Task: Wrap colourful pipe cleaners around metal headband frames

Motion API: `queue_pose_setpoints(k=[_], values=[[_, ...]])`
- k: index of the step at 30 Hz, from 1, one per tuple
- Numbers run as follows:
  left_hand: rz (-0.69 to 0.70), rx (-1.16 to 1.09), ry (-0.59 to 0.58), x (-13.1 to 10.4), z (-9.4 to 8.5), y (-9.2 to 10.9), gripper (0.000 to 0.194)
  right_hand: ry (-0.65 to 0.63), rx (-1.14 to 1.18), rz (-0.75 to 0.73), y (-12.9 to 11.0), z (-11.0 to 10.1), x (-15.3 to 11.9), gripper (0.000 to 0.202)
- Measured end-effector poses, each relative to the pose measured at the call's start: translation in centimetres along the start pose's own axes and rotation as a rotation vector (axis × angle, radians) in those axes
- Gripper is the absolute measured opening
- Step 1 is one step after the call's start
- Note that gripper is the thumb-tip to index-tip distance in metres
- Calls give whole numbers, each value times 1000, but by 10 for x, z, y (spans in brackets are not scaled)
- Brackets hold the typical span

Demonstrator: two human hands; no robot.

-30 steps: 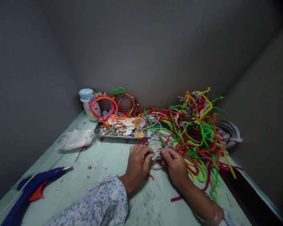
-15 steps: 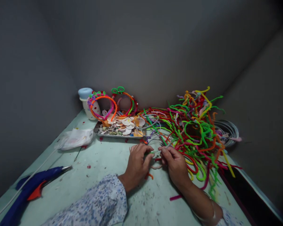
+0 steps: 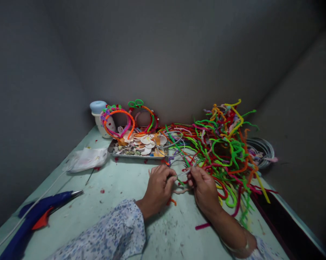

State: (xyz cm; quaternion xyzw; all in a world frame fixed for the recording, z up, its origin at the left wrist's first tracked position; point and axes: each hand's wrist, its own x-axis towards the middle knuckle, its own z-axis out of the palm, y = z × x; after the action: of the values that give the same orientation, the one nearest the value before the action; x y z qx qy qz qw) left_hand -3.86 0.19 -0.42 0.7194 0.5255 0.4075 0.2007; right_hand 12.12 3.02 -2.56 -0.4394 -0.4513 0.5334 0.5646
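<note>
the left hand (image 3: 161,185) was pinched on the pale wire (image 3: 186,172), whose long axis ran rightward and slightly away across the gap (both hands held it, neither nearer). the right hand (image 3: 204,186) had thumb and fingers clamped on it, beside the stems (image 3: 234,153).

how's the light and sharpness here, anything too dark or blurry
Head view: grey walls dim, upper-right corner nearly black; head view: table paler, without strong glare; head view: thin strand between left hand and right hand looks soft, its ends hard to make out.
</note>
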Motion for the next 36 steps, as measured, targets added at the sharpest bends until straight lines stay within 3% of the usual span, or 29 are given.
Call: queue_pose_setpoints(k=[11, 36], values=[[-46, -132, -85, 0, 1, -3, 13, 5, -9, -10, 3, -2, 1, 34], [-21, -107, -140, 0, 2, -5, 22, -15, 22, 16, 5, -2, 3, 34]])
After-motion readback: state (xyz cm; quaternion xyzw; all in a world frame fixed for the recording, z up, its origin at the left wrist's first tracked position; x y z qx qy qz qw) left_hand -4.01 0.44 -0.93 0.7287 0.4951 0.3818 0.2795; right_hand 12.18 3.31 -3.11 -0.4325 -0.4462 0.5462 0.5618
